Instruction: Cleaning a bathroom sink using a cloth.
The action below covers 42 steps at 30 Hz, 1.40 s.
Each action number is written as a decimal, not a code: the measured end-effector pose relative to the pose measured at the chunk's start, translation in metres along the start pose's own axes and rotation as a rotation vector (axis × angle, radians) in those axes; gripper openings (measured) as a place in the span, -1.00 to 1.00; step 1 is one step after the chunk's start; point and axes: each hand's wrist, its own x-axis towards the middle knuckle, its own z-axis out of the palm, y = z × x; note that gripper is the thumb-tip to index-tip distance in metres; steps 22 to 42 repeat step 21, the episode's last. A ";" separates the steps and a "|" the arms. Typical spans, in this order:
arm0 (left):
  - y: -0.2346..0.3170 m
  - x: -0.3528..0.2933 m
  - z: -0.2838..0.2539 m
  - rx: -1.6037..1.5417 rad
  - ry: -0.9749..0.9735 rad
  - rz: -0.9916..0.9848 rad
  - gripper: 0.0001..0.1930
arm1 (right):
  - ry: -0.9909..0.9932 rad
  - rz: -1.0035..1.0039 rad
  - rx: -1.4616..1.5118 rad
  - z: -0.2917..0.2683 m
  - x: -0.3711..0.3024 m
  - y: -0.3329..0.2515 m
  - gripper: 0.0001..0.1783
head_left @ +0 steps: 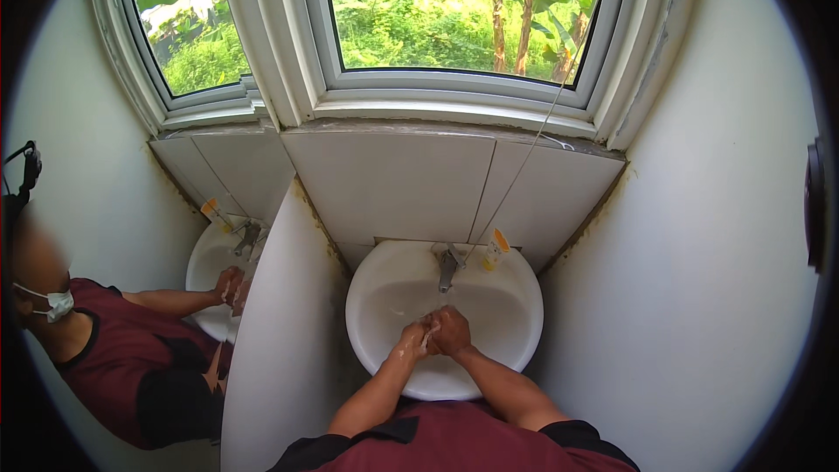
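Note:
Over the basin of a white oval sink (361, 319), my two hands are pressed together below the tap. White lather coats my left hand (414, 340) and its wrist. My right hand (452, 330) is closed around the left one, its knuckles up, and hides part of the left fingers. Just beyond them, the metal tap (448, 267) reaches out from the back of the sink; whether water runs from it is hard to tell. A white and yellow tube with an orange end (497, 247) stands on the rim, right of the tap.
White walls stand close on both sides. A mirror (105, 236) on the left reflects a masked person, the hands and the sink. Tiles (393, 183) rise behind the sink to a window (454, 96). A thin cord (524, 162) slants down toward the tap. A dark object (814, 205) is on the right wall.

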 end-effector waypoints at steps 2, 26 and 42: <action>-0.002 -0.004 0.006 -0.003 -0.075 -0.020 -0.67 | 0.052 0.015 0.022 0.012 0.004 0.005 -0.83; 0.025 -0.038 0.010 0.054 0.001 0.277 -0.57 | 0.007 0.638 0.375 0.027 0.007 0.021 -0.62; 0.025 -0.038 0.010 0.054 0.001 0.277 -0.57 | 0.007 0.638 0.375 0.027 0.007 0.021 -0.62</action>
